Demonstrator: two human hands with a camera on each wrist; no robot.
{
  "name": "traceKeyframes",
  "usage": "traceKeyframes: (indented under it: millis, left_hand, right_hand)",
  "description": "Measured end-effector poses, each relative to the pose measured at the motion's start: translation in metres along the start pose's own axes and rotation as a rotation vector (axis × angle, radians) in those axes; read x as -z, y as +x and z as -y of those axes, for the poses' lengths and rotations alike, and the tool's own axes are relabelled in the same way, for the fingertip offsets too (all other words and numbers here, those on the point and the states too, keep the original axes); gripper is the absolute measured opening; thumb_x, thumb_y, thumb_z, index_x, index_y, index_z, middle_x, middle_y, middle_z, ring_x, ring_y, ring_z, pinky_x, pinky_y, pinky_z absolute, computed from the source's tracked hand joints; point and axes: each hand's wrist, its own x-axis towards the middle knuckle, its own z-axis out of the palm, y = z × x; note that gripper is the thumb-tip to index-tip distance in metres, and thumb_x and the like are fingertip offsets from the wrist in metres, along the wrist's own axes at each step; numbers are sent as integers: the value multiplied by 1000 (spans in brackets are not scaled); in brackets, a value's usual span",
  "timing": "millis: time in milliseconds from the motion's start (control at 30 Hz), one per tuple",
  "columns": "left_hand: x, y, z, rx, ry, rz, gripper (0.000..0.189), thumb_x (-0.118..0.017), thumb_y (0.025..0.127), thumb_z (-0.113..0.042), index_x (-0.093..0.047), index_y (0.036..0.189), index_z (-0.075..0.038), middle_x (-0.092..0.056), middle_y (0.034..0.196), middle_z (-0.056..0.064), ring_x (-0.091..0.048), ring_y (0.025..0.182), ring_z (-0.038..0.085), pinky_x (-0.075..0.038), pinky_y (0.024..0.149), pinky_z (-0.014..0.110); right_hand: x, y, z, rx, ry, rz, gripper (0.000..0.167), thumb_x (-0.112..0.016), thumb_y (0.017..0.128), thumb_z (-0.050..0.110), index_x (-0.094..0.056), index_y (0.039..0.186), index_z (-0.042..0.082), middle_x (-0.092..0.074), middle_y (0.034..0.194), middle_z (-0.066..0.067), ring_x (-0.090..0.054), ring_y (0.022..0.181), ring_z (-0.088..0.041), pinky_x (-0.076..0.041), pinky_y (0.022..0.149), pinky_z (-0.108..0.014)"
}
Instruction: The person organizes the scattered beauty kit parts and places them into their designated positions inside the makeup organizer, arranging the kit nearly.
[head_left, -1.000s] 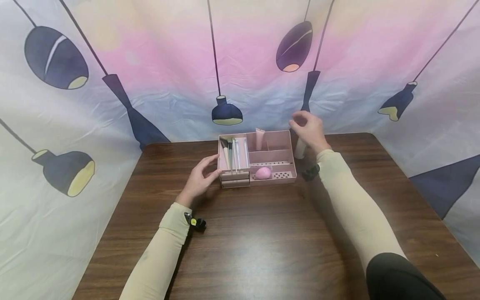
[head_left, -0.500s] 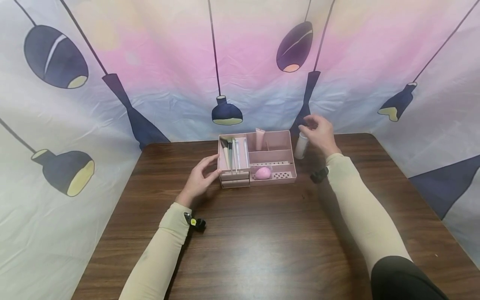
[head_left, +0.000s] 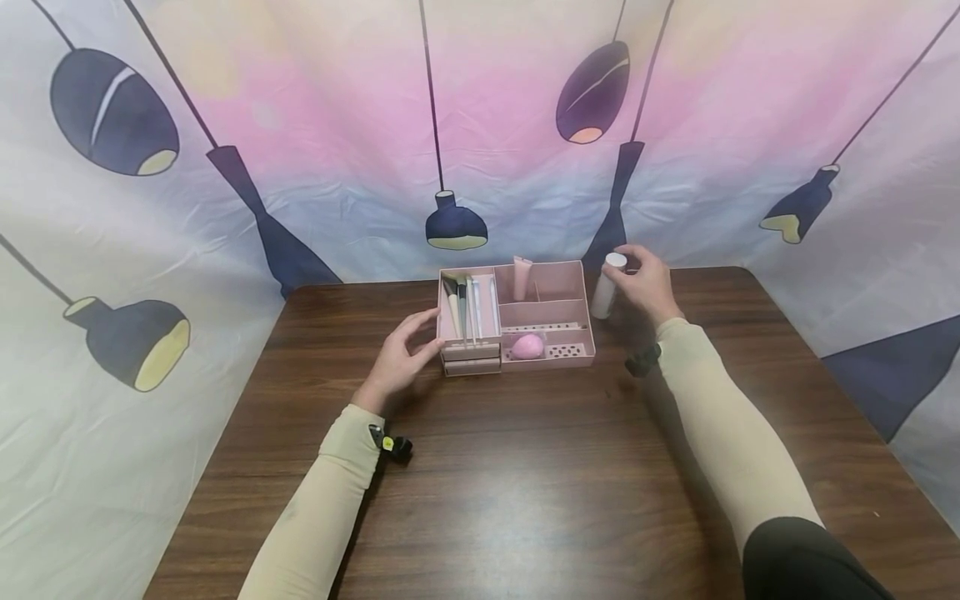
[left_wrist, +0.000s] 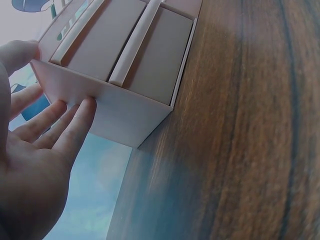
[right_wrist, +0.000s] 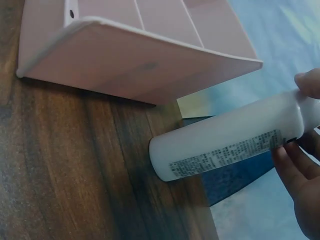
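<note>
A pink desktop organizer (head_left: 561, 287) stands near the table's back edge. Makeup brushes (head_left: 462, 312) lie in its left tray above two small drawers (head_left: 472, 352). A pink tube (head_left: 522, 279) stands in a back compartment, and a pink egg-shaped makeup sponge (head_left: 527, 347) sits at the front. Against the organizer's left wall, my left hand (head_left: 401, 358) rests its fairly straight fingertips, with the thumb at the front corner. My right hand (head_left: 647, 285) pinches a white bottle (right_wrist: 225, 135) near its cap, thumb opposite fingers. The bottle stands just right of the organizer, apart from it.
The dark wooden table (head_left: 510, 483) stretches toward me. Directly behind it hangs a cloth backdrop (head_left: 360, 150) printed with lamps. A camera (head_left: 642, 360) is strapped at my right wrist and another camera (head_left: 401, 450) at my left wrist.
My right hand has moved right and slightly down from above the bottle, and its thumb and fingers are now beside the cap, which shows. The left hand and organizer keep their places.
</note>
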Motion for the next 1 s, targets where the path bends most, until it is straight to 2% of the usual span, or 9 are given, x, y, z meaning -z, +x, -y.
traceKeyframes:
  millis: [233, 433, 633, 800, 933, 1000]
  left_hand:
    - [0, 0, 0, 5, 19, -7, 52, -63, 95, -10, -44, 142, 4, -43, 144, 25, -42, 133, 44, -40, 107, 62]
    - [0, 0, 0, 5, 12, -6, 52, -63, 95, -9, -44, 142, 5, -43, 144, 26, -42, 132, 45, -40, 108, 61]
    - [0, -1, 0, 6, 14, -6, 52, -63, 95, -7, -44, 142, 5, -42, 144, 25, -44, 133, 41, -41, 108, 60]
    - [1, -1, -1, 4, 20, -4, 53, -63, 95, -9, -44, 142, 5, -43, 144, 25, -44, 132, 40, -41, 108, 60]
    - [1, -2, -2, 1, 11, -3, 53, -63, 95, -9, -44, 142, 5, -42, 144, 26, -43, 132, 42, -40, 108, 61]
    - [1, -2, -3, 0, 8, -4, 53, -63, 95, -8, -44, 141, 6, -42, 144, 26, -43, 132, 42, -40, 108, 61]
  right_hand:
    - [1, 2, 0, -30, -39, -10, 48, -76, 83, 33, -63, 121, 6, -64, 122, -19, -67, 103, -36, -58, 84, -43]
    - [4, 2, 2, -29, -53, -17, 46, -76, 83, 31, -64, 119, 4, -65, 120, -19, -68, 100, -34, -56, 76, -32]
    - [12, 7, 12, -4, -16, -34, 46, -77, 84, 30, -64, 118, 2, -65, 119, -19, -68, 100, -35, -56, 73, -22]
    - [23, 12, 29, 18, 40, -63, 45, -77, 84, 30, -65, 116, 1, -66, 112, -18, -67, 93, -21, -54, 72, -12]
    - [32, 13, 46, 17, 76, -82, 46, -78, 83, 32, -66, 116, 3, -66, 112, -13, -63, 87, -5, -55, 78, -15]
    - [34, 13, 56, 26, 92, -89, 45, -78, 82, 32, -67, 115, 4, -66, 112, -11, -61, 85, -1, -57, 81, -19]
